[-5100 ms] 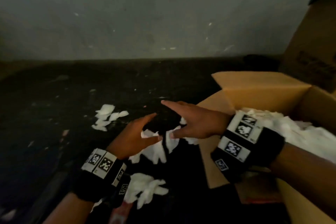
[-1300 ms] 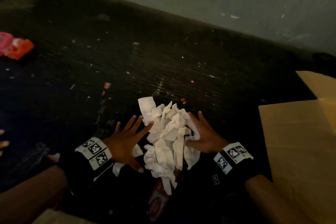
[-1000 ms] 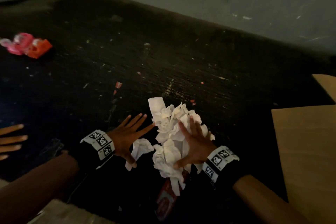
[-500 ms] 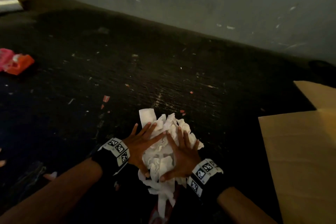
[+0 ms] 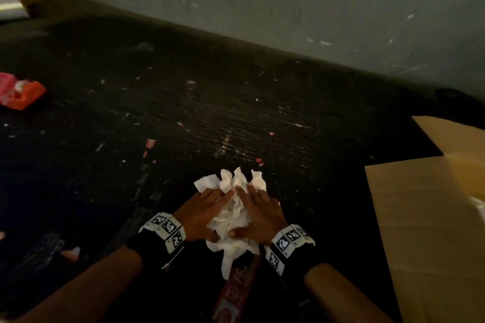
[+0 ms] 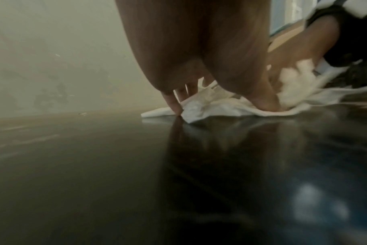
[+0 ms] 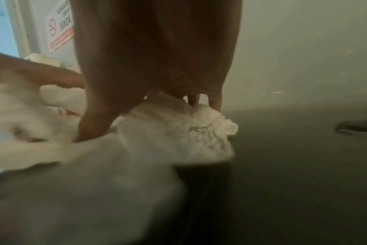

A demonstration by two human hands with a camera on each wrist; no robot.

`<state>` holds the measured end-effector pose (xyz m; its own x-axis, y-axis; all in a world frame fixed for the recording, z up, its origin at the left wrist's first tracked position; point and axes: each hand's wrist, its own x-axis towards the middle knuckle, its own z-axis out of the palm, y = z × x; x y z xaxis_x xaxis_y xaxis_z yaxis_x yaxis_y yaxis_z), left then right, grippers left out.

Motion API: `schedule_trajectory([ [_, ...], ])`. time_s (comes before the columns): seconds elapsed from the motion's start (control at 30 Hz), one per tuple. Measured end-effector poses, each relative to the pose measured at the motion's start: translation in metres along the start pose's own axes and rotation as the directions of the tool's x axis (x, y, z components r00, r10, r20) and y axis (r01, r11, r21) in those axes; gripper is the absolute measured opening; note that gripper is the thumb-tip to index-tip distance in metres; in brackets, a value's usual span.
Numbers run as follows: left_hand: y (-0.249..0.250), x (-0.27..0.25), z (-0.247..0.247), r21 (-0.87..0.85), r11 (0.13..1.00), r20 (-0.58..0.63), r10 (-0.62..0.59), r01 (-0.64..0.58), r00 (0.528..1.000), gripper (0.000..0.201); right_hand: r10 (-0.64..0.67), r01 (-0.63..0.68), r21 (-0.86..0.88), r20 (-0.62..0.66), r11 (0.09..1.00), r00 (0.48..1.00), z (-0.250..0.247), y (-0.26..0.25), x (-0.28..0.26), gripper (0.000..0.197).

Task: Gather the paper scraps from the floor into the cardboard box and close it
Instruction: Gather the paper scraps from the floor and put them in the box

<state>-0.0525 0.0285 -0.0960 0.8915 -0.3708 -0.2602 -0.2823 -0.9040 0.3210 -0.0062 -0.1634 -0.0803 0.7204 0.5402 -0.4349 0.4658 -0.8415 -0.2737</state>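
A heap of white paper scraps (image 5: 234, 214) lies on the dark floor, low in the middle of the head view. My left hand (image 5: 203, 211) presses on its left side and my right hand (image 5: 259, 214) on its right, fingers fairly straight and laid over the paper, thumbs dug in at the near edge. In the left wrist view the fingertips (image 6: 176, 107) touch the floor beside the scraps (image 6: 216, 107). The right wrist view shows the scraps (image 7: 178, 132) bunched under my right hand (image 7: 153, 58). A flap of the cardboard box (image 5: 425, 217) lies at the right; its inside is mostly out of frame.
A red wrapper strip (image 5: 236, 294) sticks out from under the heap toward me. A pink and orange wrapper (image 5: 22, 93) lies far left. Small bits of litter dot the floor (image 5: 183, 113). A grey wall (image 5: 288, 8) bounds the back.
Both hands have closed in from the sides and the loose, spread scraps are now squeezed into a tighter heap between them. The heap stays on the floor.
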Motion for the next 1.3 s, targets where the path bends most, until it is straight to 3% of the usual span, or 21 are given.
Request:
schedule_trajectory([
  [0.13,0.005,0.001,0.002,-0.010,1.000,0.005,-0.023,0.023,1.000,0.110,-0.040,0.043,0.040,-0.078,0.998,0.996,0.009,-0.001,-0.005,0.101],
  [0.27,0.011,-0.003,0.005,-0.128,0.992,0.001,-0.017,0.017,1.000,0.108,-0.072,0.113,0.229,-0.182,0.967,0.981,0.012,-0.007,-0.019,0.083],
  [0.37,0.016,-0.007,0.008,-0.189,0.982,-0.044,-0.012,0.003,0.999,0.111,-0.058,0.120,0.329,-0.192,0.937,0.980,0.018,-0.011,-0.023,0.077],
  [0.43,0.020,-0.010,0.007,-0.228,0.973,-0.040,-0.024,0.015,0.999,0.103,-0.047,0.121,0.381,-0.199,0.917,0.979,0.023,-0.013,-0.024,0.078],
  [0.67,0.031,-0.015,0.001,-0.262,0.962,-0.116,0.053,-0.082,0.992,0.087,-0.091,0.185,0.323,-0.285,0.928,0.954,0.016,-0.015,-0.047,0.079],
  [0.77,0.052,-0.017,-0.013,-0.221,0.968,-0.212,0.068,-0.115,0.975,0.098,-0.100,0.224,0.314,-0.365,0.923,0.926,-0.003,-0.010,-0.068,0.079],
  [0.83,0.070,-0.022,-0.036,-0.214,0.972,-0.264,0.040,-0.099,0.964,0.091,-0.101,0.241,0.279,-0.436,0.929,0.894,-0.020,-0.007,-0.084,0.080],
  [0.97,0.113,-0.023,-0.091,-0.179,0.958,-0.334,0.153,-0.222,0.930,0.086,-0.130,0.318,0.259,-0.554,0.912,0.822,-0.070,0.008,-0.120,0.076],
  [1.0,0.152,-0.007,-0.110,-0.105,0.953,-0.376,0.226,-0.284,0.898,0.088,-0.128,0.342,0.231,-0.629,0.911,0.766,-0.092,0.034,-0.149,0.075],
  [1.1,0.178,-0.011,-0.142,-0.120,0.936,-0.441,0.247,-0.330,0.863,0.086,-0.168,0.384,0.162,-0.701,0.909,0.693,-0.125,0.037,-0.172,0.074],
  [1.3,0.342,0.052,-0.177,-0.032,0.873,-0.519,0.401,-0.487,0.755,0.081,-0.147,0.336,0.048,-0.834,0.941,0.532,-0.185,0.147,-0.298,0.062],
])
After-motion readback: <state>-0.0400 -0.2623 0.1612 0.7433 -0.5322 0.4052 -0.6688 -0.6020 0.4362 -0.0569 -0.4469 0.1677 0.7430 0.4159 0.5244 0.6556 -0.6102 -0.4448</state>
